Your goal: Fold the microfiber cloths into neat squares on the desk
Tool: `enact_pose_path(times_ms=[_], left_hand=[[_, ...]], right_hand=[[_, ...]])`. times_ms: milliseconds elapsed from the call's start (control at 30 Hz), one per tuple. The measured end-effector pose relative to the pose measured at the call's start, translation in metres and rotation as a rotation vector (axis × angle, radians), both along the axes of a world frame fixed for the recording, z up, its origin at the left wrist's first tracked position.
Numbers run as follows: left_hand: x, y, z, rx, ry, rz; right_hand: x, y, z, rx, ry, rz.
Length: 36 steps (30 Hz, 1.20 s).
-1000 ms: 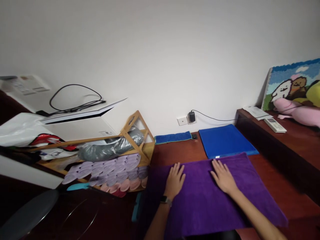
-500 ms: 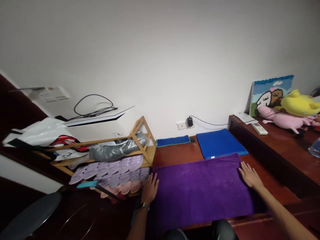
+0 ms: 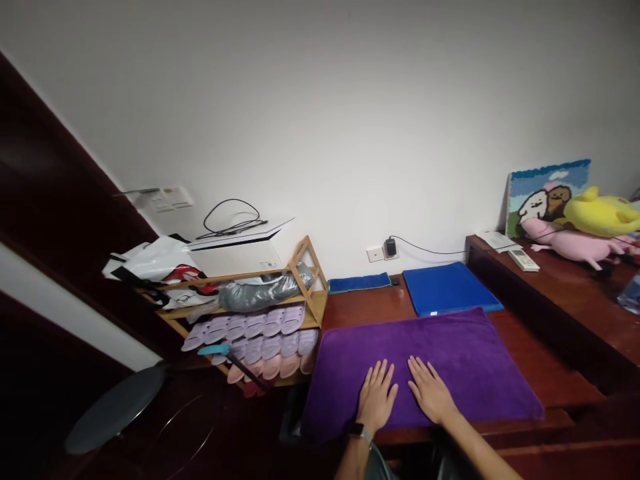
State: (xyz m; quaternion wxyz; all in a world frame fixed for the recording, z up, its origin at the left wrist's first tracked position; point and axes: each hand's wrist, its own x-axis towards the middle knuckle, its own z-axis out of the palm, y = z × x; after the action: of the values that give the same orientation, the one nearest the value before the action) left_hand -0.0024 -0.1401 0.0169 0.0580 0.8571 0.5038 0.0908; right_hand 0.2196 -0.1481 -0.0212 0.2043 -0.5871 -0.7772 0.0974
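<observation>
A purple towel (image 3: pixel 450 347) lies spread over the reddish-brown wooden table (image 3: pixel 360 312), its near edge reaching the table's front. My left hand (image 3: pixel 377 395) rests flat on its near middle part, fingers stretched out, with a watch on the wrist. Just to the right, my right hand (image 3: pixel 431 392) also lies flat on the towel with fingers straight. The two hands are a short gap apart, and neither holds anything. Behind the towel sits a folded blue cloth (image 3: pixel 450 287), close to its far edge. A narrow folded blue cloth (image 3: pixel 357 283) lies by the wall.
Left stands a wooden rack (image 3: pixel 315 313) with several lilac and pink slippers (image 3: pixel 255 325), a white box (image 3: pixel 237 257) and a plastic bag (image 3: pixel 150 260). A plugged-in black adapter (image 3: pixel 391 247) is on the wall. The raised right surface holds a remote (image 3: pixel 523 260) and plush toys (image 3: pixel 575 241).
Both hands have moved inward from the towel's left and right edges to its near middle. The towel's right side now lies spread flatter and further out. The view has shifted left.
</observation>
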Motion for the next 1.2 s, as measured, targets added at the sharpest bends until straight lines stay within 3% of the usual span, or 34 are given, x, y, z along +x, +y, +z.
enact_pose_path(times_ms=[100, 200, 267, 333, 400, 467, 533, 633, 700, 767, 800, 900, 1067, 1200], left_hand=[[-0.056, 0.0, -0.007, 0.038, 0.042, 0.117], [-0.13, -0.002, -0.019, 0.111, 0.072, 0.247], [-0.172, -0.004, -0.024, 0.161, 0.077, 0.267], [-0.199, -0.006, -0.025, 0.192, 0.074, 0.246], [-0.205, -0.008, -0.02, 0.203, 0.064, 0.221], [-0.186, -0.011, -0.011, 0.22, 0.037, 0.22], [-0.142, -0.017, 0.0, 0.241, -0.003, 0.194], [-0.051, -0.026, 0.012, 0.175, -0.035, -0.041], [0.001, -0.03, 0.014, 0.102, -0.035, -0.194], [0.026, -0.03, 0.013, 0.072, -0.029, -0.207], [0.027, -0.03, 0.012, 0.068, -0.022, -0.19], [-0.011, -0.031, 0.007, 0.08, 0.01, -0.148], [-0.132, -0.038, -0.013, 0.182, 0.081, 0.037], [-0.212, -0.035, -0.025, 0.206, 0.077, 0.232]], right_hand=[[0.058, -0.005, -0.013, -0.01, -0.014, -0.102], [0.146, -0.018, -0.025, -0.039, -0.035, -0.249], [0.203, -0.027, -0.032, -0.048, -0.044, -0.336], [0.246, -0.034, -0.035, -0.055, -0.022, -0.39], [0.261, -0.038, -0.031, -0.051, 0.011, -0.405], [0.242, -0.04, -0.023, 0.002, 0.024, -0.396], [0.191, -0.042, -0.012, 0.101, 0.015, -0.342], [0.087, -0.045, 0.002, 0.15, -0.004, -0.013], [0.033, -0.045, 0.006, 0.153, -0.023, 0.158], [0.01, -0.043, 0.004, 0.169, -0.036, 0.196], [0.01, -0.043, 0.001, 0.178, -0.043, 0.179], [0.049, -0.045, -0.012, 0.182, -0.07, 0.111], [0.17, -0.059, -0.031, 0.074, -0.074, -0.081], [0.257, -0.058, -0.027, -0.055, 0.038, -0.29]])
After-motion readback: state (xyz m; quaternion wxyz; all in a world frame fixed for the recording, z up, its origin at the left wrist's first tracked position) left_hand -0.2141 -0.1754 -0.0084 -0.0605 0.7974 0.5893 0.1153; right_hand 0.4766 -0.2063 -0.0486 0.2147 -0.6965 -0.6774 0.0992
